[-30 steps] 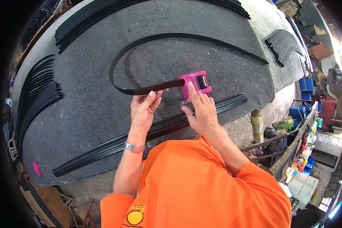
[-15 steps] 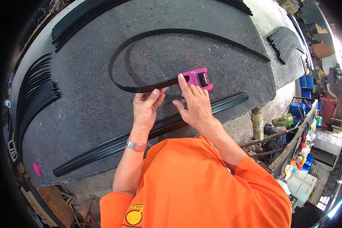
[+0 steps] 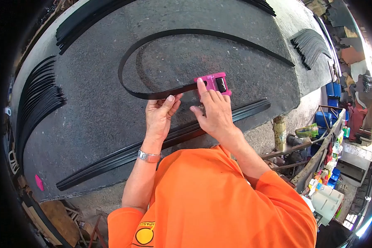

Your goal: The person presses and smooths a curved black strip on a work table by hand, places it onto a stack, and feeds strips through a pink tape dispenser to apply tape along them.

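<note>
My left hand (image 3: 158, 118) pinches a long black strap (image 3: 182, 89) between thumb and fingers, near one end. From there the strap curves left and back in a wide loop, its far end lying on the table at the right. The near end meets a pink plastic block (image 3: 212, 84) with a black insert. My right hand (image 3: 217, 113) lies over the block, index finger stretched out on the strap's end, thumb apart. A bundle of black straps (image 3: 250, 110) lies under my wrists.
The dark table (image 3: 91, 111) carries fanned straps (image 3: 39, 89) at the left and more straps (image 3: 82, 22) at the back left. Grey strips (image 3: 311, 45) lie on a lighter surface at the right. A pink piece (image 3: 39, 182) sits near the front left corner. A wooden post (image 3: 279, 134) stands below the edge.
The pink block and the strap's near end have shifted very slightly up, with both hands. My left hand keeps its pinch, and my right index finger stays on the strap's end.
</note>
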### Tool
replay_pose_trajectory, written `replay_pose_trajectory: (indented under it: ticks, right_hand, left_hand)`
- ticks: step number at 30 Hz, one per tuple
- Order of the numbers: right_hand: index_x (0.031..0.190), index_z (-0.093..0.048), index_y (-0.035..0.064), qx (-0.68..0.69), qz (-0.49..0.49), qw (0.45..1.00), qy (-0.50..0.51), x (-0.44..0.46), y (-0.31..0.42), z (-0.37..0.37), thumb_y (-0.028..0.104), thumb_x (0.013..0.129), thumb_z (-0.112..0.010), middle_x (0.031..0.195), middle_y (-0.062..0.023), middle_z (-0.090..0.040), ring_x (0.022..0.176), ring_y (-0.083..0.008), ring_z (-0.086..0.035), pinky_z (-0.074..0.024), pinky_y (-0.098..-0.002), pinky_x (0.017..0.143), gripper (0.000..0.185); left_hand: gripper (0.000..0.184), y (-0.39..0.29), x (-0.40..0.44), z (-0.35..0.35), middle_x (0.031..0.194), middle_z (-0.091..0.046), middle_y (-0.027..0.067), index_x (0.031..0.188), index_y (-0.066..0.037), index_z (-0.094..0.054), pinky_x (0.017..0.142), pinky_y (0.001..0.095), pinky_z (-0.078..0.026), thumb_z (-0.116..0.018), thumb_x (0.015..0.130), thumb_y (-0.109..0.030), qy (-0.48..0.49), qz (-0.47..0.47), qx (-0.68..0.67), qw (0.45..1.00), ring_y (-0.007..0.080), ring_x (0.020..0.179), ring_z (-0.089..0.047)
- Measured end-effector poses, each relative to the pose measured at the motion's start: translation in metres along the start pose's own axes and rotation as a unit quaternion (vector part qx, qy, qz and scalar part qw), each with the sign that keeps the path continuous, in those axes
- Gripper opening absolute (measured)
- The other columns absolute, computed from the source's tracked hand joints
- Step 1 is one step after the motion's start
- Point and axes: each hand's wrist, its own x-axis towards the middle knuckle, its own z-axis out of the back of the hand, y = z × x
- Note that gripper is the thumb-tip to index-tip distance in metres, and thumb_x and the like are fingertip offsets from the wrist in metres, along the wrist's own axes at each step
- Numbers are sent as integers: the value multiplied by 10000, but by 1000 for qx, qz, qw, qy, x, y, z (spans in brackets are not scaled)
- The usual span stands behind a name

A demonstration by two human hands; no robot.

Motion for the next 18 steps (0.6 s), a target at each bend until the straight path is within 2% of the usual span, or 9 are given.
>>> replay_pose_trajectory:
  ticks: [5,9,15,18]
  right_hand:
    - [1549,-445,36,-27,22,999,25,2,10,1,227,795,-817,999,-70,-599,929,-261,-585,-394,-431,833,863]
    - [1521,-489,50,8,52,999,6,4,24,-10,224,791,-818,997,-69,-596,914,-257,-586,-391,-421,829,819]
    - [1481,-525,50,-33,24,999,3,1,7,8,209,797,-811,1007,-69,-608,928,-260,-605,-400,-430,835,759]
    - [1413,-609,111,-41,-15,999,0,-6,-10,23,159,838,-769,1020,-58,-621,950,-265,-611,-410,-433,843,598]
  left_hand:
    - [192,1,0,-3,1147,-751,81,1181,-86,-685,903,285,-631,-693,994,-45,2,-7,-3,1000,195,1083,-733]
    - [191,2,-1,-1,1147,-750,78,1186,-91,-685,905,296,-629,-685,1001,-47,-2,-12,10,1000,195,1078,-733]
    - [158,-6,-4,-4,1152,-739,93,1171,-97,-600,901,321,-633,-665,1030,-119,-19,-9,5,1000,210,1082,-739]
    - [139,-10,-4,4,1123,-733,92,1137,-108,-554,887,352,-641,-648,1043,-146,-46,-11,-18,999,229,1047,-751]
